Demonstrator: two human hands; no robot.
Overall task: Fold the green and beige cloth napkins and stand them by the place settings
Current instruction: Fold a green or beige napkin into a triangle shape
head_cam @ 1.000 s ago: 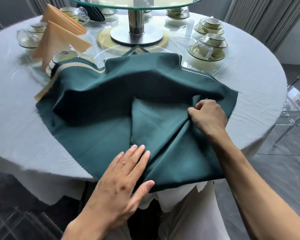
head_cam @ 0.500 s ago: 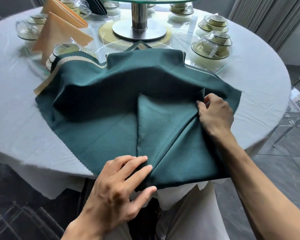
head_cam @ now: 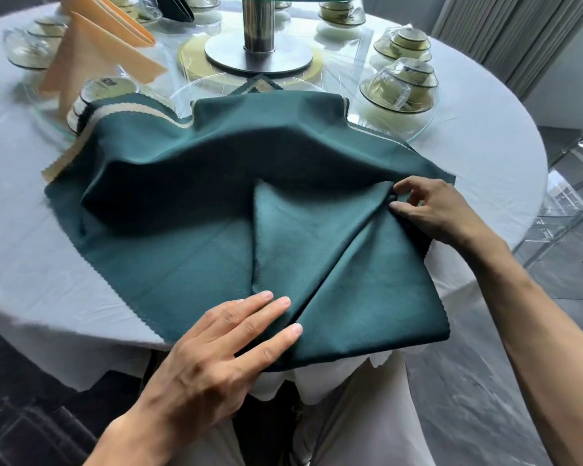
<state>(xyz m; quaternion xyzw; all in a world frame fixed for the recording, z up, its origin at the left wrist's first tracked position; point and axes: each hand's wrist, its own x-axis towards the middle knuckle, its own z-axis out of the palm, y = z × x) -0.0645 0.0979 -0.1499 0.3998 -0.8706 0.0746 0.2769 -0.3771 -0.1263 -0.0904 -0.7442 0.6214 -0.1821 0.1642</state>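
A large dark green napkin [head_cam: 189, 196] lies spread over the near part of the round table, with a triangular flap folded across its right half. My left hand [head_cam: 223, 348] presses flat on the napkin's near edge, fingers straight. My right hand [head_cam: 431, 210] pinches the fold's upper right corner between thumb and fingers. Beneath the green cloth, a beige napkin [head_cam: 56, 168] peeks out at the left. Two folded beige napkins [head_cam: 91, 58] stand at the back left beside the place settings.
The round table [head_cam: 485, 156] has a grey cloth. Stacked cups and bowls [head_cam: 404, 85] sit on glass plates at the right and at the back left. A steel lazy-Susan stand [head_cam: 258, 38] rises at the centre back. Clear chairs [head_cam: 576, 196] stand at the right.
My right hand drew the folded corner up and to the right, widening the triangular flap. My left hand curled briefly, then flattened again on the near edge.
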